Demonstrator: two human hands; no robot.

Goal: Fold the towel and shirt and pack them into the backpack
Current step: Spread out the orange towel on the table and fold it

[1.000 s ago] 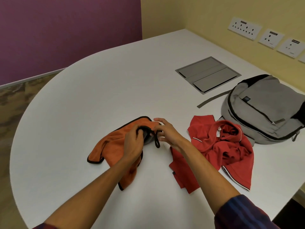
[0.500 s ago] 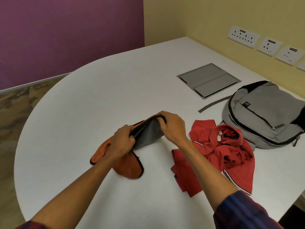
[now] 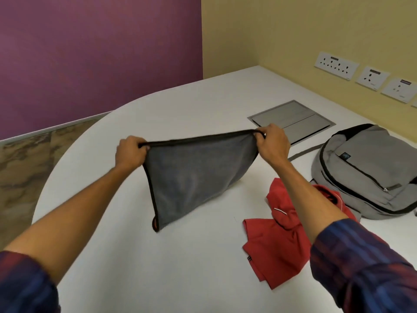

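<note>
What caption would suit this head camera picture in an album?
Both hands, left hand and right hand, stretch a grey towel above the white table, beside a crumpled red shirt and closed backpack.

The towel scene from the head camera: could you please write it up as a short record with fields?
towel: held up by its top corners, grey side facing the camera, bottom corner near the table
left hand: pinching the top left corner
right hand: pinching the top right corner
shirt: red, crumpled, unfolded on the table
backpack: grey, lying flat beyond the shirt, zips look closed
wall sockets: on the yellow wall
</note>
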